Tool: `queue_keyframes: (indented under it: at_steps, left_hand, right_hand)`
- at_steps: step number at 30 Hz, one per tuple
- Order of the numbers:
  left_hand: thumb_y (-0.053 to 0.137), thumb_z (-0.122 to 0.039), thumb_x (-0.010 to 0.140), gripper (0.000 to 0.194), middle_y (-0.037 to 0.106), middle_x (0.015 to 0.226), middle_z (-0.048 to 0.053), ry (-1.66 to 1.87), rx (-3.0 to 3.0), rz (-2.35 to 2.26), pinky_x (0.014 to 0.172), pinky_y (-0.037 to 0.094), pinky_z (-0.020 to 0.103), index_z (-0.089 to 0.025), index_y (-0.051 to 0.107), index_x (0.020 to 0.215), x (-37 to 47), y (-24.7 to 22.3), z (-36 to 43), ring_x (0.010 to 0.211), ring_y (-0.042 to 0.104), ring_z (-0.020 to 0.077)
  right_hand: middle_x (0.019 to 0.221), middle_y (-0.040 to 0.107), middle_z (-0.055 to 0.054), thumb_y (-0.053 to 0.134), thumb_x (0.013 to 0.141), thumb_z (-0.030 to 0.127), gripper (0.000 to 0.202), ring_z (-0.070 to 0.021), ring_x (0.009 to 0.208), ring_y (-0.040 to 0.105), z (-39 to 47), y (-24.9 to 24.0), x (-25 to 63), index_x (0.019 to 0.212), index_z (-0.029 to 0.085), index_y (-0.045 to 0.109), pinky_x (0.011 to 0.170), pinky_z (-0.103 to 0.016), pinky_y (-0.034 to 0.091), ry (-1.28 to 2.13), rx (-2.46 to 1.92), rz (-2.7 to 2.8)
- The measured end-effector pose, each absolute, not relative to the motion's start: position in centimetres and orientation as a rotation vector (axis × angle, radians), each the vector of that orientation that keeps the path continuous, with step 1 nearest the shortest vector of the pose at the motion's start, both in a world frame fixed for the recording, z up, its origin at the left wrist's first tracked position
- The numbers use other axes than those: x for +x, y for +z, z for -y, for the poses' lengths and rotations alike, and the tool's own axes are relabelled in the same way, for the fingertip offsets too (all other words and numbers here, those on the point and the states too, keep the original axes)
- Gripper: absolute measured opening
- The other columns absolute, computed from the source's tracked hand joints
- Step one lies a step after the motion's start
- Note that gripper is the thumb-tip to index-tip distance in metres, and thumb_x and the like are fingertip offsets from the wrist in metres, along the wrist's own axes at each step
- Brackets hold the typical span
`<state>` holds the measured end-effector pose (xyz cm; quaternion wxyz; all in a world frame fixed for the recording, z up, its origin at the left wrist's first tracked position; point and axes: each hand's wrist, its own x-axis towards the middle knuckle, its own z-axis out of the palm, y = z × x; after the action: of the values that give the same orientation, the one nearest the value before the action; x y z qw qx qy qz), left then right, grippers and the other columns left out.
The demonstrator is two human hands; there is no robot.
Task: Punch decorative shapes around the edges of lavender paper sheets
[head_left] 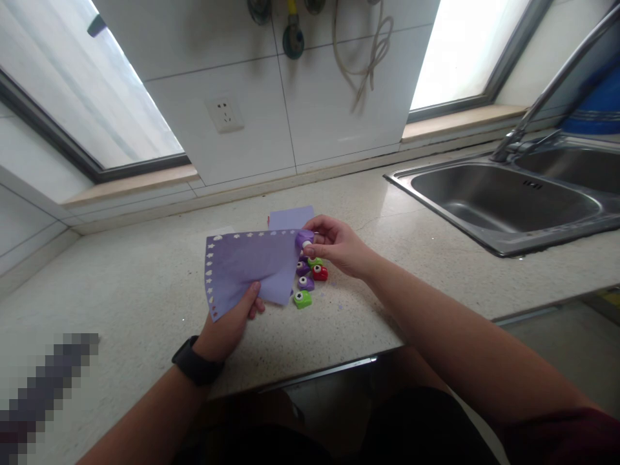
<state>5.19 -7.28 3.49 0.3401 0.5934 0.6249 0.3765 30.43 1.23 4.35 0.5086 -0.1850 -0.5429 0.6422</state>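
Observation:
My left hand grips a sheet of purple paper by its lower edge, thumb on top. Small cut-out shapes, stars among them, run along the paper's left and top edges. At the paper's top right corner, my right hand is closed around a purple craft punch with a white button. Below it on the counter lie more small punches: a red one, a purple one and a green one. A few others are partly hidden behind the paper and the right hand.
More purple paper lies on the speckled counter behind the held sheet. To the right is a steel double sink with a faucet. A wall socket and a looped cable are on the tiled wall.

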Motion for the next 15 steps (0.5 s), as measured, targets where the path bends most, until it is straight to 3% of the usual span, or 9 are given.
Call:
queue_keyframes:
  at_steps: [15]
  left_hand:
    - [0.059,-0.056,0.088,0.045,0.063,0.058,0.002,0.956,1.531,-1.632,0.061,0.051,0.032,-0.024,0.063,0.057,5.22,3.62,7.27,0.057,0.058,0.0187]
  right_hand:
    - [0.082,0.069,0.004,0.096,0.069,0.022,0.043,-0.0104,0.073,0.068,-1.07,4.24,29.99,0.099,0.021,0.066,0.069,-0.023,0.06,1.511,-0.432,1.265]
